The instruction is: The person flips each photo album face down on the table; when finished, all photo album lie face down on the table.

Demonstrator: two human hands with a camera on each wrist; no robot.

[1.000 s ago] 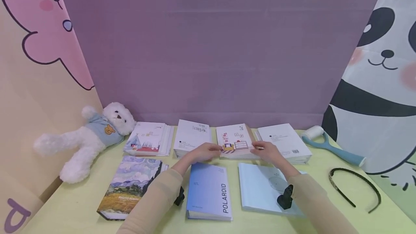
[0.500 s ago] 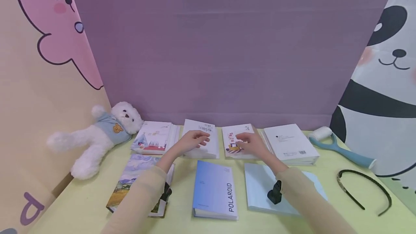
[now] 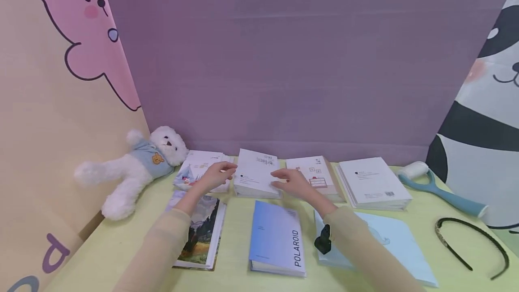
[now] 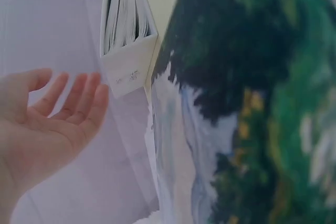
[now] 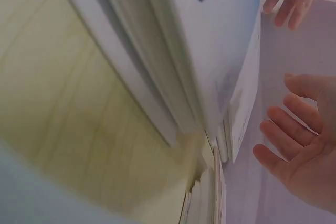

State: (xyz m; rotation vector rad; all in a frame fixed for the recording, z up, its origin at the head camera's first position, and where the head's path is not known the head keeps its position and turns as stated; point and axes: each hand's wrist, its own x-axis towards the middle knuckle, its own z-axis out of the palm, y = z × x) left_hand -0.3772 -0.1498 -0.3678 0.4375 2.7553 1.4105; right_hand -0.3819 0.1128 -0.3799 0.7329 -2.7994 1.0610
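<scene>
A white photo album (image 3: 257, 172) with grey lettering lies in the back row, between my two hands. My left hand (image 3: 215, 176) is at its left side, over the album with a tent drawing (image 3: 193, 168). At the right side is my right hand (image 3: 295, 184), overlapping the edge of the album with a drawn cabinet (image 3: 318, 179). Both hands hold nothing, fingers loosely bent and apart. In the left wrist view, the left palm (image 4: 52, 124) faces the white album's end (image 4: 126, 69). The right wrist view shows the right palm (image 5: 304, 145) with spread fingers.
In front lie a landscape-painting album (image 3: 202, 233), a blue POLAROID album (image 3: 275, 238) and a pale blue album (image 3: 399, 242). Another white album (image 3: 373, 181), a lint roller (image 3: 442, 190) and a headband (image 3: 472, 220) are on the right. A white plush bear (image 3: 152, 161) leans at left.
Both hands have shifted left, from around the cabinet-drawing album to either side of the white lettered album. The head view has turned left, so the scene slides right. The albums stay put.
</scene>
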